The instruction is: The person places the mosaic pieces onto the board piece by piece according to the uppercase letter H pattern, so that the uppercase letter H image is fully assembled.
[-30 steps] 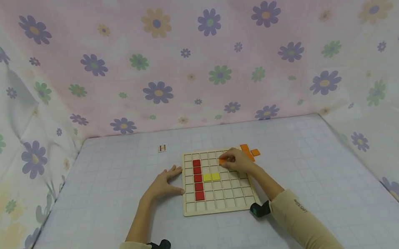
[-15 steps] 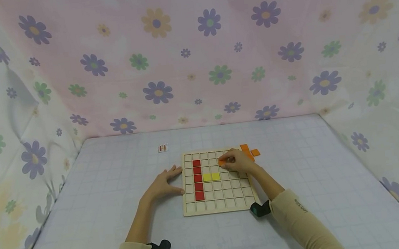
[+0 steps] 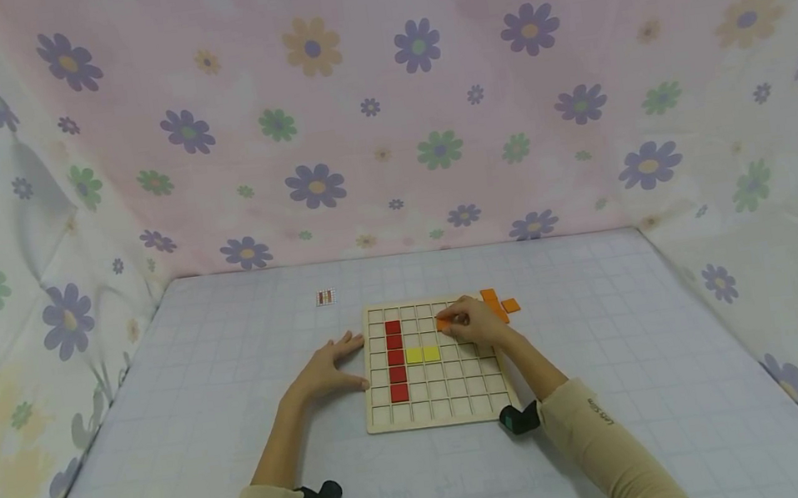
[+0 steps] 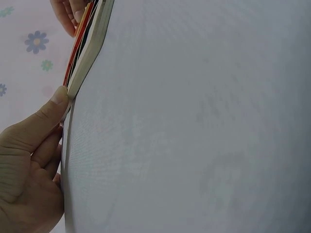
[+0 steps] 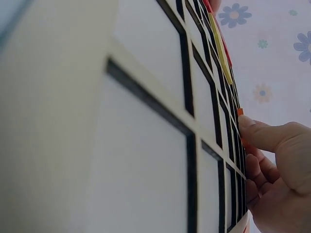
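Observation:
A square wooden grid board lies on the table. In its cells sit a column of several red tiles and a pair of yellow tiles beside them. My left hand rests at the board's left edge, thumb and fingers spread; in the left wrist view the thumb touches the board's side. My right hand pinches an orange tile over a cell in the upper right part of the grid. The right wrist view shows that tile low at the grid, partly hidden by the thumb.
Several loose orange tiles lie off the board's upper right corner, partly behind the right hand. A small printed card lies beyond the board's upper left. Flowered cloth hangs behind and at both sides of the white-covered table.
The orange tile has shifted very slightly left in my right fingers. My left hand has stayed at the board's edge.

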`<act>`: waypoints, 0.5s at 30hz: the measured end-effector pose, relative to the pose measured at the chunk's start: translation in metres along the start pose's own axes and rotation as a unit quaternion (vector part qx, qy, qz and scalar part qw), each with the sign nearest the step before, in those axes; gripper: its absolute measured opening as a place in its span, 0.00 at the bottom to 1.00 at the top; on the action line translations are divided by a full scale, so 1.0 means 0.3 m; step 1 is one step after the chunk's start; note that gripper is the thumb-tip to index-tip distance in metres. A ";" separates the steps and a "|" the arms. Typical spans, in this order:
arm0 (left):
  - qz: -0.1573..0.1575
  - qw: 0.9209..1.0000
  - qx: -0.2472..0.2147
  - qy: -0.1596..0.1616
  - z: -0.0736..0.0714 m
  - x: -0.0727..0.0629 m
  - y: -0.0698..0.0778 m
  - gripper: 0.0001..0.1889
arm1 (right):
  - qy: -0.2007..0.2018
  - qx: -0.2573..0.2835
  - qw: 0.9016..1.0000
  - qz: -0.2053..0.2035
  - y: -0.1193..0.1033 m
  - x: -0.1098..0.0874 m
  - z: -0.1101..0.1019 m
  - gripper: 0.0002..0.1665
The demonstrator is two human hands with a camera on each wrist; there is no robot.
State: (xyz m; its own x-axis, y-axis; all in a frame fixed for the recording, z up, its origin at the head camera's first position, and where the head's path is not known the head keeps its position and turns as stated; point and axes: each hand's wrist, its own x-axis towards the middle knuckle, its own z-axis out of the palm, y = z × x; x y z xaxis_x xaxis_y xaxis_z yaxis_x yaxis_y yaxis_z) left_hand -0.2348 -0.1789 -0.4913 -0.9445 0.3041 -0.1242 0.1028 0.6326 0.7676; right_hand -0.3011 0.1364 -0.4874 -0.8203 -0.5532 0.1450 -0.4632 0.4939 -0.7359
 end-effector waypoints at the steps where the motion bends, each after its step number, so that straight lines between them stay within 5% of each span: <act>1: 0.000 1.000 -0.001 0.000 0.001 0.000 0.000 0.44 | 0.002 -0.003 1.000 -0.001 0.000 0.001 0.001 0.16; 8: -0.003 1.000 -0.004 0.003 0.002 0.001 0.001 0.44 | 0.017 -0.025 1.000 0.008 -0.006 0.011 0.008 0.15; 15: -0.001 1.000 -0.005 0.001 0.003 -0.003 0.000 0.44 | 0.083 0.017 0.993 0.086 -0.015 0.009 0.023 0.20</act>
State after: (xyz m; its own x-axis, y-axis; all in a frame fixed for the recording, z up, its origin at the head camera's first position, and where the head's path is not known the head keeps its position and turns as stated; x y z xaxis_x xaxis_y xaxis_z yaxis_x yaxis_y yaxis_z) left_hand -0.2338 -0.1784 -0.4916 -0.9451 0.3015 -0.1257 0.0969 0.6263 0.7736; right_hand -0.2988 0.1280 -0.4882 -0.9314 -0.3434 0.1205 -0.3024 0.5462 -0.7812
